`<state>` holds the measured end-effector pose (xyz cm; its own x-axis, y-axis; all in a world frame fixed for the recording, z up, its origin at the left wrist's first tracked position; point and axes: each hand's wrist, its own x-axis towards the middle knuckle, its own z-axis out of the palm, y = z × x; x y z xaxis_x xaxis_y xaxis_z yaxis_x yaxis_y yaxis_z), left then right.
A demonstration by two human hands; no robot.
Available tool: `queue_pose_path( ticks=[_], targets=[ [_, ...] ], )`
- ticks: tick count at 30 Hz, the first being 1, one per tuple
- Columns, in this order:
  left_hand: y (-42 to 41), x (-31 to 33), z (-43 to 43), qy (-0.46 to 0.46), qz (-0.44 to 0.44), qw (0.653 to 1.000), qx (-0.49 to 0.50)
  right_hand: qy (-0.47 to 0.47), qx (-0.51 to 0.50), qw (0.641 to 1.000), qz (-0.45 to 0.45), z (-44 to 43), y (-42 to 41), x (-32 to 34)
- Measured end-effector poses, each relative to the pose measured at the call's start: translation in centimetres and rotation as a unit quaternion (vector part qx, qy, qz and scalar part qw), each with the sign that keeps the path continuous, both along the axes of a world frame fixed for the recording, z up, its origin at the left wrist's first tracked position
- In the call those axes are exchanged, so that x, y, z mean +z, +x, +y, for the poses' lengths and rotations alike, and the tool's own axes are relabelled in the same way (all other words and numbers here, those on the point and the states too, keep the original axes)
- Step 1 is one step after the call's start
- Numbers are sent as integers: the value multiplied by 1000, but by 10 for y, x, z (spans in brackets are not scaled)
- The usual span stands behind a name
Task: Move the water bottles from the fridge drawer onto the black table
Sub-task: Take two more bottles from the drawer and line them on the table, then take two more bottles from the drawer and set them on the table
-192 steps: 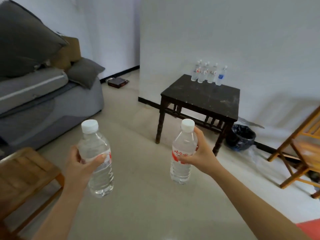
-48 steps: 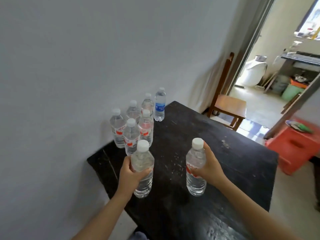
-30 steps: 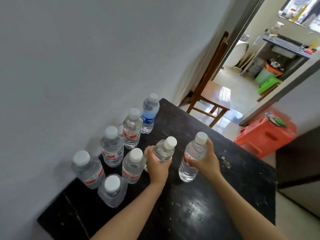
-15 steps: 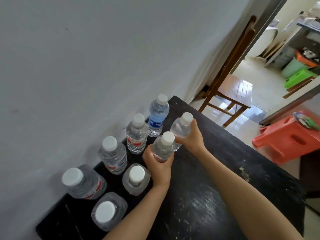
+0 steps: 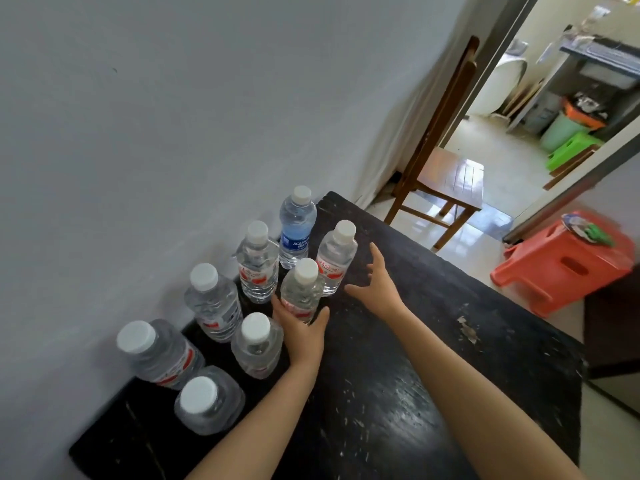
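where the black surface (image 5: 415,358) meets the pale grey wall (image 5: 173,116), eight white-capped water bottles (image 5: 214,306) stand upright in a loose cluster along its wall-side edge. the left hand (image 5: 301,336) curls round the lower body of a red-labelled bottle (image 5: 301,292) on the open side of the cluster; whether its base rests on the top i cannot tell. the right hand (image 5: 377,287) hovers with fingers spread wide and holds nothing, just beside a second bottle (image 5: 336,258) that stands free, a small gap between them. behind that one a blue-labelled bottle (image 5: 296,230) stands nearest the far corner. the top is dark and scratched, with pale chipped flecks (image 5: 465,329) towards its right edge and a dull shine where light strikes it. beyond the far corner a wooden chair (image 5: 446,174) stands by the wall on a glossy pale floor (image 5: 495,168). to the right a red plastic stool (image 5: 568,265) sits on the floor, with something small and blurred on top. through an open doorway further back a green stool (image 5: 571,150) shows among clutter too small to make out.
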<state>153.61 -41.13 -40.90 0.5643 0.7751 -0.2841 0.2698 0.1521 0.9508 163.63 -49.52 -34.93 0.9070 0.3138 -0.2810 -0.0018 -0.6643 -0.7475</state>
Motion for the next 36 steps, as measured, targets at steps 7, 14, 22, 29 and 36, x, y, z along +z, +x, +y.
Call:
queue_pose_path(
  ticks=[7,14,22,29,36],
  targets=[
    [-41,11,-22,-120,92,974,-168,-6,-65,997,35,-55,-62,6],
    [-80,40,-20,-37,111,945,-306,-208,19,975,-82,-112,-108,28],
    [-129,61,-32,219,163,861,-430,-391,108,899,-167,-168,-171,36],
    [-181,69,-36,442,171,766,-435,-409,112,876,-231,-206,-222,24],
    [-210,70,-19,450,153,758,-446,-411,60,880,-231,-215,-274,26]
  ],
)
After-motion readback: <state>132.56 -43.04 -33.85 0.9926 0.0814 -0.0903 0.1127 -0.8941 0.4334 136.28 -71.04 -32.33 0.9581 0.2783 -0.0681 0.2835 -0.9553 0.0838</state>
